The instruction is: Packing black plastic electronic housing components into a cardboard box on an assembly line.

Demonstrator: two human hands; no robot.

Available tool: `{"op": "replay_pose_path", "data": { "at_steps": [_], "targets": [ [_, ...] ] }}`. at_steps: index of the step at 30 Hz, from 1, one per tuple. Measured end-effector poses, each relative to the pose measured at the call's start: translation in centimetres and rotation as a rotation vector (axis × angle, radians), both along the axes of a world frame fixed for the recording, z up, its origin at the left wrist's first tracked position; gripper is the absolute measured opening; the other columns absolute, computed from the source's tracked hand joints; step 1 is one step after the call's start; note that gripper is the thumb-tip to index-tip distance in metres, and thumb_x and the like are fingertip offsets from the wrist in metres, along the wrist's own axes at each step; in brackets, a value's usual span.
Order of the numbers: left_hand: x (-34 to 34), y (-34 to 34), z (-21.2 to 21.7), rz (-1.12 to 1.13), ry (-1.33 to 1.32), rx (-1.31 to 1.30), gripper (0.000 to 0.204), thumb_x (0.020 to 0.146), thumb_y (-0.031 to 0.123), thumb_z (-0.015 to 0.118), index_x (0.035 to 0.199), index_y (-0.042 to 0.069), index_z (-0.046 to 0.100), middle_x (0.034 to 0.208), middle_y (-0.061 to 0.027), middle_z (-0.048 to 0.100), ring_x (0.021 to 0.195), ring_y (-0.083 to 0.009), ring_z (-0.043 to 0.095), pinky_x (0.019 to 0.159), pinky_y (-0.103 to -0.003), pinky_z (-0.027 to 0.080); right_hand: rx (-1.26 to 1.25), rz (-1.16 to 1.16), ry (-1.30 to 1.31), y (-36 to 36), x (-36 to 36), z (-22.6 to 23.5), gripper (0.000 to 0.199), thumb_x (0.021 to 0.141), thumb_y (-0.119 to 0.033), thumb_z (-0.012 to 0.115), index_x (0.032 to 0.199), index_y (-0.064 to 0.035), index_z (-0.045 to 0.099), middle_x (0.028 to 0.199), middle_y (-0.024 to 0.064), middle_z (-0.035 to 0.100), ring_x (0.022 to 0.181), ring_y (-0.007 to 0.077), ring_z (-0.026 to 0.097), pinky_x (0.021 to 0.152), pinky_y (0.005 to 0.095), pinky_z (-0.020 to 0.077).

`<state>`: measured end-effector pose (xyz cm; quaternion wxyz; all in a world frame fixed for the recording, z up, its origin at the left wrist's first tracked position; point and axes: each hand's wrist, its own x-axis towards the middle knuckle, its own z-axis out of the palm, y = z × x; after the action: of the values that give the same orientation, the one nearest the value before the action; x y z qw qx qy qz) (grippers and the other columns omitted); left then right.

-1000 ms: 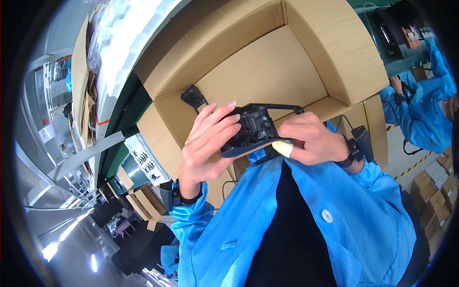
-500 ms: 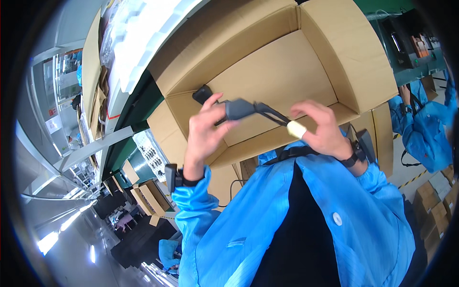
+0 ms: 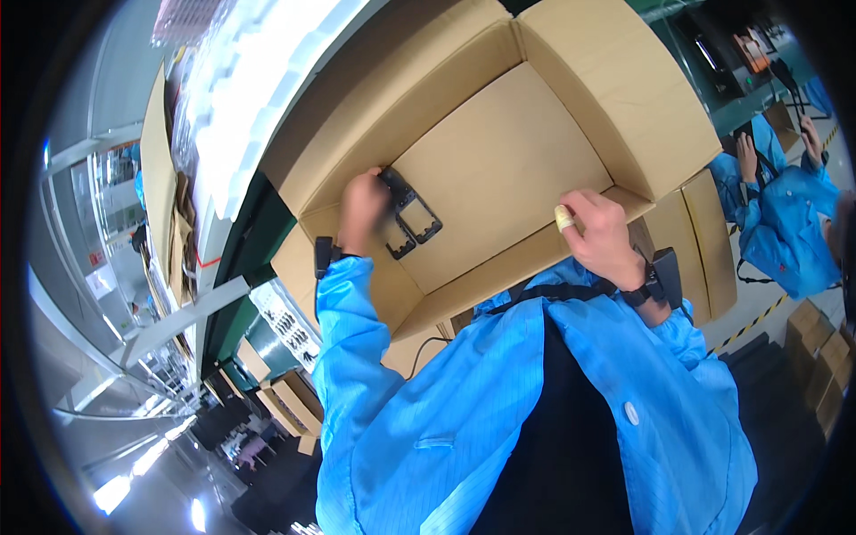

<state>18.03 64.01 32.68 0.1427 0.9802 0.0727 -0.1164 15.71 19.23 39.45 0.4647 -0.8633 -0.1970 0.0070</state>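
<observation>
Black plastic part with a rectangular openwork frame (image 3: 400, 195) shows aslant between eight and nine o'clock inside the open brown cardboard box (image 3: 522, 134); whether it touches the floor is unclear. The bare left hand (image 3: 361, 212) overlaps its outer edge, too blurred to tell if the fingers pinch it. A loose hold could let it drop, or its thin frame catch the wall. At four o'clock, the bare right hand (image 3: 600, 234), wearing a pale-yellow finger cover (image 3: 562, 218), bends its fingers with nothing visible between; a low sweep might jolt the box.

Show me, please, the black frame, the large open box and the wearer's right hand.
Black frame (image 3: 400, 191): head view, its solid upper part.
Large open box (image 3: 517, 160): head view, its bare inside floor.
Right hand (image 3: 601, 234): head view, its back.
</observation>
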Motion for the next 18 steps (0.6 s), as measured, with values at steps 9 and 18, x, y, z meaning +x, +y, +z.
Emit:
{"op": "replay_pose_path", "data": {
  "at_steps": [9,18],
  "targets": [
    [-5.0,-7.4,-2.2,-0.254,-0.363,0.232,0.018,0.08,-0.003,0.06,0.097,-0.001,0.062,0.099,-0.0205,0.064,0.093,-0.0393,0.063,0.086,-0.048,0.049,-0.177,0.149,-0.085,-0.1,0.3,-0.3,0.015,0.077,-0.007,0.065,0.089,-0.0023,0.058,0.077,0.0147,0.06,0.074,0.0352,0.064,0.063,0.0458,0.0521],
    [-6.9,-6.5,-6.0,-0.266,-0.225,0.063,0.012,0.083,0.007,0.061,0.092,0.001,0.066,0.098,-0.0235,0.067,0.087,-0.0442,0.064,0.074,-0.051,0.052,-0.259,0.513,0.062,-0.5,1.3,0.5,0.014,0.07,-0.013,0.066,0.071,0.0011,0.069,0.074,0.0219,0.068,0.076,0.0387,0.07,0.068,0.0469,0.057]
  ]
}}
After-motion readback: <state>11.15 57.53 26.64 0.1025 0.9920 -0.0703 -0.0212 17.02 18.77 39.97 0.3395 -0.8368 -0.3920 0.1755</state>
